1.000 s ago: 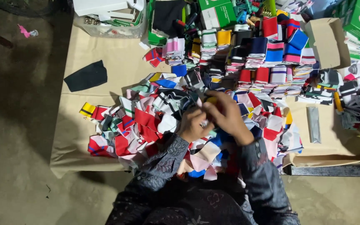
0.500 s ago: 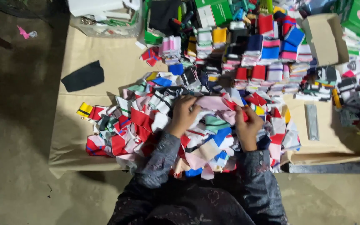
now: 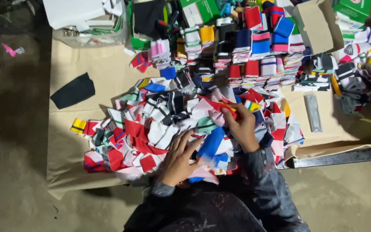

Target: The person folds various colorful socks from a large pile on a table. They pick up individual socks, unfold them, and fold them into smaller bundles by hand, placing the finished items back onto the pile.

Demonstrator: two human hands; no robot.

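On the brown paper sheet [image 3: 86, 81], our left hand [image 3: 177, 158] lies spread on the knit-trim pile [image 3: 159, 129]; right hand [image 3: 242, 125] pinches a red piece [image 3: 218, 105]. Tugging could topple neighbours, re-mixing colours.

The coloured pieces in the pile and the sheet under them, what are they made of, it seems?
The coloured pieces look like soft knitted fabric, matte: they fold and crumple, many striped. The sheet looks like tan paper or thin cardboard, matte, with creases.
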